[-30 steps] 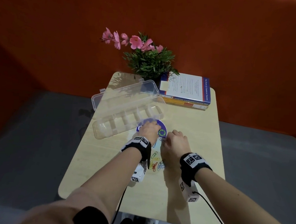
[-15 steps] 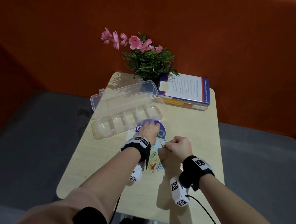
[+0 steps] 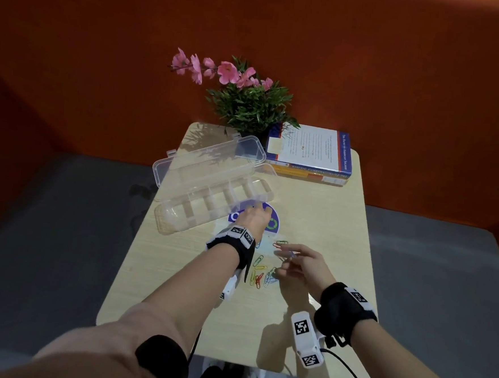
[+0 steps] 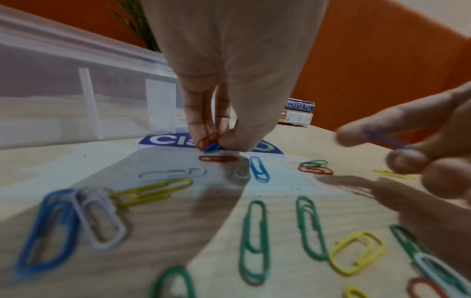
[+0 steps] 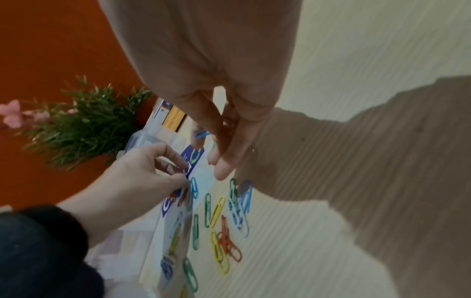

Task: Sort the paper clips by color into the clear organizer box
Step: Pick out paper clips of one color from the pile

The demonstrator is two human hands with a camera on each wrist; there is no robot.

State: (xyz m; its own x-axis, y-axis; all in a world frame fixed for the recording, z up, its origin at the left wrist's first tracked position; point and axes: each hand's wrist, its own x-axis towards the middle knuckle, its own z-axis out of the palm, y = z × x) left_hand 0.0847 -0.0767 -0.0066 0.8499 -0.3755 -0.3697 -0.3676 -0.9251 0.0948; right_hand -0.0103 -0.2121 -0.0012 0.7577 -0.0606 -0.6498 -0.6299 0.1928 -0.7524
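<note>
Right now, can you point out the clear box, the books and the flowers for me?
clear organizer box (image 3: 212,199), head view, on a divider of its tray.
books (image 3: 310,148), head view, on the top book's cover.
flowers (image 3: 227,72), head view, on a pink blossom.

White letters "Cla" show on the blue round label (image 4: 163,140) lying on the worktop, the rest of the word covered by the left hand (image 4: 224,84), and a green ring mark sits at the label's other end. The spine of the top book (image 3: 344,152) reads "The Faith of the American Soldier" in small capitals, and the left wrist view catches only "The Faith". The black-and-white square code markers (image 3: 302,327) on the wrist units carry no letters.
</note>
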